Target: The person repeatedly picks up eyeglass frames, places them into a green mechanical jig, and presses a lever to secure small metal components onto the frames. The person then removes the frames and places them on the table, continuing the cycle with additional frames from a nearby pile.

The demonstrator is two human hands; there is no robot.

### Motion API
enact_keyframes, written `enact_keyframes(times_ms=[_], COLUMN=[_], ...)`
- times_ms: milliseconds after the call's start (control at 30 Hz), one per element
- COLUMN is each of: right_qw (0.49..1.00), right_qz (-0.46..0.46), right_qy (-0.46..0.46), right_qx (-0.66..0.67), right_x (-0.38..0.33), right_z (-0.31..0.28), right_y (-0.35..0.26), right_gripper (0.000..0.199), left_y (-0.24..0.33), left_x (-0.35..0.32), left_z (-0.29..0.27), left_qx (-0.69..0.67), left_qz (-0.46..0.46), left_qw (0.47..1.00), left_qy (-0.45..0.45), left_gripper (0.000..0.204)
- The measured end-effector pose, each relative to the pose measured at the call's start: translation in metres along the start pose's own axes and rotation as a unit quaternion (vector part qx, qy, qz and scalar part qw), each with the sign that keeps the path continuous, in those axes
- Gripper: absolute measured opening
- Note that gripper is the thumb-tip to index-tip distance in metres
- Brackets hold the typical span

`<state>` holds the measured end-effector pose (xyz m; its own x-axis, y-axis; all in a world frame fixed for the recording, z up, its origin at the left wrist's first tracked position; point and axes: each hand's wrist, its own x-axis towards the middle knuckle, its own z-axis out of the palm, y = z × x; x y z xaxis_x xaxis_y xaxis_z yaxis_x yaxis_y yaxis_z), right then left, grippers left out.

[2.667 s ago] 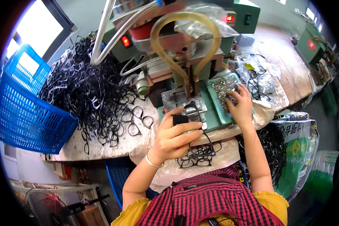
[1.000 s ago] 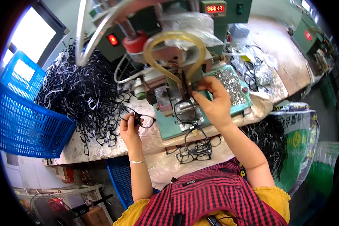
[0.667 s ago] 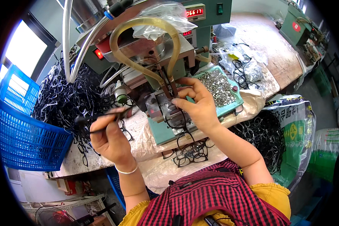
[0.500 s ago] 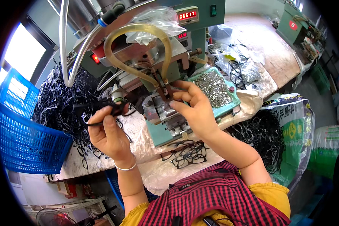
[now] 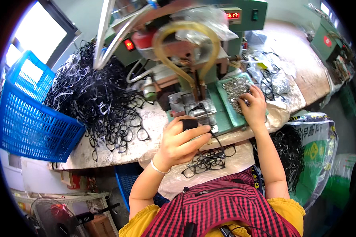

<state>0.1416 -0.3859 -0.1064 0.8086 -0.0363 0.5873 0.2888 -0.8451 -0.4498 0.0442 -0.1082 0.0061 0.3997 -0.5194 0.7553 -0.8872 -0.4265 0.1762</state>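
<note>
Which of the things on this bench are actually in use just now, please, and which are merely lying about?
In use: left hand holding a black eyeglass frame at the green machine; right hand in the green tray of small metal parts.

Lying about: heap of black frames, blue basket, frames on the lap.

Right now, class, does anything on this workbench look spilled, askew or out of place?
Yes: the heap of black eyeglass frames spreads loosely, with single frames straggling to the table edge by the blue basket. More frames lie jumbled on the person's lap.
</note>
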Motion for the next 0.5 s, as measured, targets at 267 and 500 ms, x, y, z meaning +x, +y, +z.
enact_keyframes(times_ms=[267,500], right_qw=[0.983,0.833], right_qz=[0.077,0.278], right_qy=[0.038,0.11], right_qx=[0.161,0.466], right_x=[-0.001,-0.015], right_z=[-0.002,-0.004], right_y=[0.0,0.011], right_gripper=[0.014,0.014], left_y=[0.026,-0.001], left_x=[-0.042,-0.113], left_z=[0.017,-0.062], left_qx=[0.049,0.267], left_qz=[-0.083,-0.381], left_qw=[0.993,0.826], left_qy=[0.074,0.318], left_gripper=[0.024,0.011])
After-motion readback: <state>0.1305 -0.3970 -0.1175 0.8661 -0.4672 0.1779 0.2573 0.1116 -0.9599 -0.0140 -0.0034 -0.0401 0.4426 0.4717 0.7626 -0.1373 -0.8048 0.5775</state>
